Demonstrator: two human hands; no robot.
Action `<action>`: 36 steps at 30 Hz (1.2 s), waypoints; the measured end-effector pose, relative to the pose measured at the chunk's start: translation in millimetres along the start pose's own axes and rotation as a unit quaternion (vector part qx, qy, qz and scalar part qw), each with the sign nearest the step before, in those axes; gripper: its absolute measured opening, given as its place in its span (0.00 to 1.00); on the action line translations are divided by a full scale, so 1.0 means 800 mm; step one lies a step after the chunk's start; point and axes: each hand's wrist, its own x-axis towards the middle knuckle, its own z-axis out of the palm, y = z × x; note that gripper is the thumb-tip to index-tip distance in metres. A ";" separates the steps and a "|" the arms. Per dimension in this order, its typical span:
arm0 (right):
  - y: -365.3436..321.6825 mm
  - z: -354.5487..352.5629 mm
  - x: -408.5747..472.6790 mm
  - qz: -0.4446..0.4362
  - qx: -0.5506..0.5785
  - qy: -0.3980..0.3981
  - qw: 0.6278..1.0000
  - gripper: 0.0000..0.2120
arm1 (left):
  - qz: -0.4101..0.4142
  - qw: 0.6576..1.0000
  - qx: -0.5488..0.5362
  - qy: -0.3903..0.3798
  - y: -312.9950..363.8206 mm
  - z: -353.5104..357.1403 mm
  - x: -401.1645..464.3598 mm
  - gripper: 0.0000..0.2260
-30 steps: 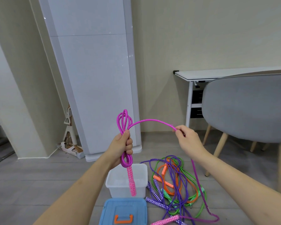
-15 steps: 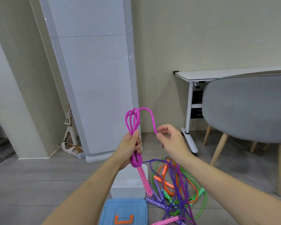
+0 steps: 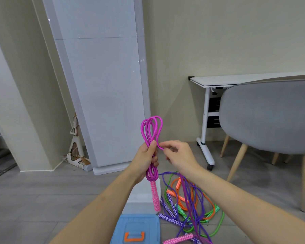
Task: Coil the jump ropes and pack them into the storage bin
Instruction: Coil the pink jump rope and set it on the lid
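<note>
Head view: left hand [image 3: 146, 160] is clamping the magenta jump rope [image 3: 151, 132] coils upright, keeping loops bundled above the storage bin [image 3: 143, 194]; right hand [image 3: 179, 155] is pinching the trailing strand, feeding another loop; other ropes [image 3: 192, 205] are lying right.

Beige walls, grey plank floor [image 3: 33, 199], tall white cabinet [image 3: 102, 85], white desk [image 3: 236, 81], grey chair [image 3: 268, 117].
</note>
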 end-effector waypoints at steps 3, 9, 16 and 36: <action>0.002 0.004 -0.001 0.005 0.005 -0.016 1.000 0.15 | -0.003 1.000 0.006 -0.002 -0.001 0.004 0.000 0.09; 0.001 0.003 -0.003 0.017 0.037 -0.045 0.998 0.10 | -0.011 1.000 0.001 0.023 0.001 0.011 0.000 0.14; -0.003 -0.023 -0.004 0.056 0.053 -0.063 0.995 0.02 | -0.022 0.982 -0.147 0.112 0.012 -0.004 0.011 0.16; 0.046 -0.111 -0.001 0.094 -0.054 -0.127 0.986 0.13 | -0.103 0.981 -0.150 0.063 0.022 -0.078 0.001 0.12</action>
